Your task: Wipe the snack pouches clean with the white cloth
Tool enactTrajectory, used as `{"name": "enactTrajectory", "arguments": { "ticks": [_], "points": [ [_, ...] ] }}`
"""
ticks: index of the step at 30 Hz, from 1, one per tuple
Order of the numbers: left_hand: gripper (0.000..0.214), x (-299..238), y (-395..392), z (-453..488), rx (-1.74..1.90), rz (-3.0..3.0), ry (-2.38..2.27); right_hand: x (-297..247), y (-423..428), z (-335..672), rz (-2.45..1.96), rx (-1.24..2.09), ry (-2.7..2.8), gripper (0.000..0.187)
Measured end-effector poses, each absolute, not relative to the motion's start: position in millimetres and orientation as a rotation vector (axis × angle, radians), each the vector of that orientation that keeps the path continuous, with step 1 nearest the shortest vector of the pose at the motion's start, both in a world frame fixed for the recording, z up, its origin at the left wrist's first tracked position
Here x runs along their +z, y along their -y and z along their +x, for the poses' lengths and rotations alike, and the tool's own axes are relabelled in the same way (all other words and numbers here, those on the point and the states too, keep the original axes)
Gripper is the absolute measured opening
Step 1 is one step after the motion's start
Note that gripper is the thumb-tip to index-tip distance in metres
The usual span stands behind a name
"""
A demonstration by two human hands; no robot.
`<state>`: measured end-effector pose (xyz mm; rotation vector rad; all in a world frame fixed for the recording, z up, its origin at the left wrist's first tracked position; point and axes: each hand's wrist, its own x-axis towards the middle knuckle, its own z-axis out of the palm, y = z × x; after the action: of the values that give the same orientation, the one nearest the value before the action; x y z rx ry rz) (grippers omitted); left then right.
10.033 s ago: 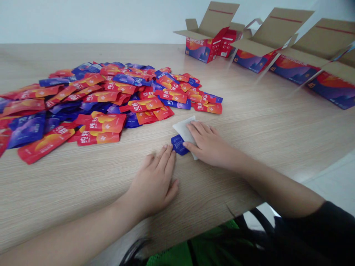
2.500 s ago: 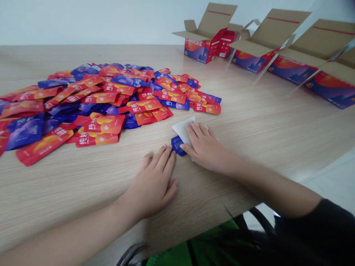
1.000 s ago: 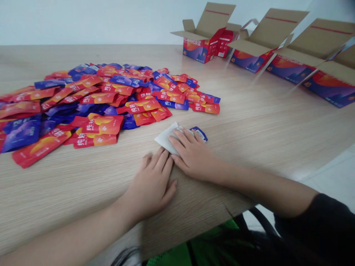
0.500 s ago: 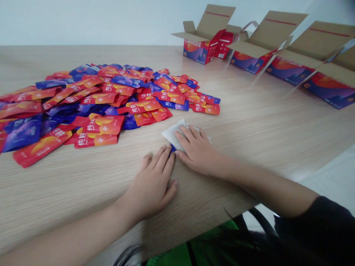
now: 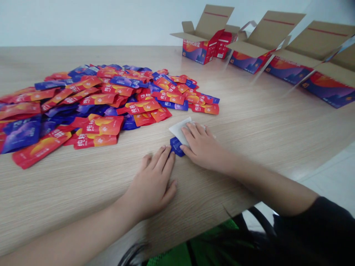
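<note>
Pressing a cloth (image 5: 179,129) onto a packet (image 5: 175,146), the right hand (image 5: 204,148) lay open (flat). The left hand (image 5: 152,185) lay open beside it.

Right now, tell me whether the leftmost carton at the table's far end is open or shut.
Open: the carton has its brown lid flap raised and a side flap spread outward.

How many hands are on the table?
2. The left hand lies flat on the table; the right hand rests on a white pouch, a blue packet between them.
</note>
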<state>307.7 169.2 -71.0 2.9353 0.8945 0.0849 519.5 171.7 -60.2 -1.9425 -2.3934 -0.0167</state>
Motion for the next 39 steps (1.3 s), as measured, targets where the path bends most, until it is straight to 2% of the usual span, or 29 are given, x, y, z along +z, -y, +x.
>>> {"name": "enactTrajectory", "arguments": {
  "ticks": [6,11,15,23,33,39],
  "points": [
    [0.054,-69.1,-169.8,307.8,0.052,2.909,-0.895,-59.7,-160.7,501.9,-1.655,0.047,2.549,0.055],
    [0.063,-71.4,-169.8,307.6,0.066,2.941,-0.901,-57.4,-169.2,525.2,-1.827,0.116,2.482,0.065],
    [0.063,-72.4,-169.6,307.8,0.054,2.946,-0.911,-58.6,-177.6,534.0,-2.001,0.058,2.366,0.065],
    [0.056,-69.9,-169.9,308.1,0.050,2.911,-0.906,-60.9,-163.7,506.1,-1.604,-0.003,2.586,0.056],
    [0.063,-72.9,-169.8,308.7,0.072,2.944,-0.898,-61.5,-177.4,534.0,-1.978,0.002,2.375,0.062],
    [0.060,-71.6,-169.8,308.0,0.065,2.924,-0.901,-63.1,-166.9,511.7,-1.715,-0.005,2.534,0.059]
  ]
}}
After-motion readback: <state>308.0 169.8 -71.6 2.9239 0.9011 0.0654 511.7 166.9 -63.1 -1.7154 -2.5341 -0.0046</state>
